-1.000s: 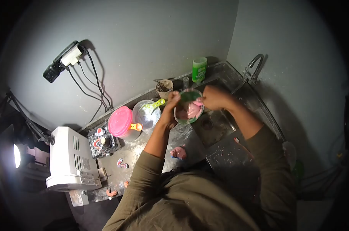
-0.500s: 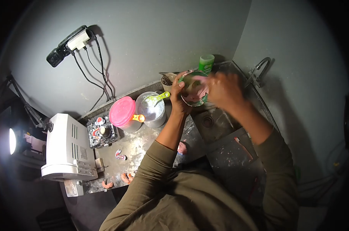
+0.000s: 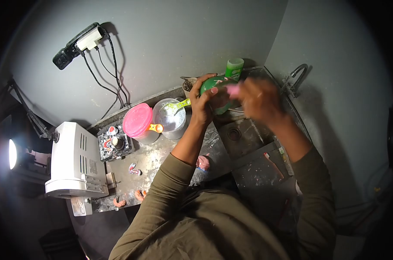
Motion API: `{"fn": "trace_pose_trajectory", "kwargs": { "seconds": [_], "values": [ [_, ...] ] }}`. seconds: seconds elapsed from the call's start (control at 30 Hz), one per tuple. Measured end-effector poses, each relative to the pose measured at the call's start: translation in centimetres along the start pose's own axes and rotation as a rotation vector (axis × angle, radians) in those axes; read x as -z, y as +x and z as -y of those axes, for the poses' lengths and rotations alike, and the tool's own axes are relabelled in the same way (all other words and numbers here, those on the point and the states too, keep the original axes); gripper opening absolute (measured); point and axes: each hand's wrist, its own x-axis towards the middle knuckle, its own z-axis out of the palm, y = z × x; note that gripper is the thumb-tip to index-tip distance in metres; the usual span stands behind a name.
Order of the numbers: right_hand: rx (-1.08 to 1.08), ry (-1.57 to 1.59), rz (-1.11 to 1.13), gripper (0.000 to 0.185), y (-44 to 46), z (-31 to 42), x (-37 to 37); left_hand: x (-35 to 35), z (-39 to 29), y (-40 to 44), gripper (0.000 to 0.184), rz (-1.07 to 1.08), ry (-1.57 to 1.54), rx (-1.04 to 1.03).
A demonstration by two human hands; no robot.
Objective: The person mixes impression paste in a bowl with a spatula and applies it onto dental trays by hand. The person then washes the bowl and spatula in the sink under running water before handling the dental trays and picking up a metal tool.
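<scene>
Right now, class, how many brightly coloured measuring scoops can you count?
2: a lime-green scoop reaching over the rim of the open tub, and an orange scoop beside the pink lid. More could be hidden from view.

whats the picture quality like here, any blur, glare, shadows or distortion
Head view: motion blur smears the right hand, while the left hand on the green bowl looks sharper; head view: the lamp burns out white at far left; head view: the power strip shadows the wall; head view: dark, rounded corners suggest a wide-angle lens.
</scene>
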Motion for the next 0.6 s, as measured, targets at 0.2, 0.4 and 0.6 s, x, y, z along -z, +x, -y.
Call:
{"fn": "trace_pose_trajectory", "kwargs": {
  "seconds": [0.2,0.4,0.6],
  "values": [
    [-0.724,0.396,0.17,0.022,-3.6,2.7,-12.1,1.8,1.2,0.7,0.053,-0.003,0.112,-0.104],
    [-0.972,1.134,0.42,0.055,-7.5,9.1,-12.8,3.7,4.2,-3.1,0.057,-0.118,-0.441,0.188],
    [-1.235,1.474,0.663,0.052,-9.0,10.4,-11.9,7.5,9.6,-6.0,0.055,-0.247,-0.511,0.279]
  ]
}}
